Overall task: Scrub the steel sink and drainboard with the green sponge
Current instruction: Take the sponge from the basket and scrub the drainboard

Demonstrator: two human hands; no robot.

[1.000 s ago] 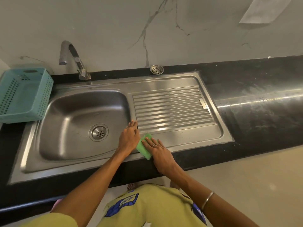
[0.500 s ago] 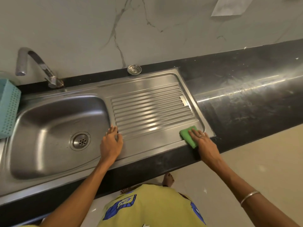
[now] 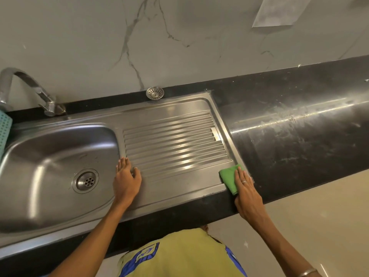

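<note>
While right hand (image 3: 247, 193) presses flat fingers on the green sponge (image 3: 229, 177) at the drainboard (image 3: 173, 140) front-right corner and left hand (image 3: 125, 181) rests open bracing, step is drainboard scrubbing; next probably sweep ribs, then sink (image 3: 50, 156).

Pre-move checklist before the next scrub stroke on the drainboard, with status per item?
1. Green sponge under right hand, fingers flat on it: ok.
2. Sponge on steel: partly; it sits at the drainboard near right corner, overlapping the black counter.
3. Left hand braced on the steel between basin and ribs: ok.
4. Ribbed area free of objects: ok.
5. Loose strainer at the back edge, out of the stroke path: ok.
6. Sponge wet or soapy: cannot tell.
</note>
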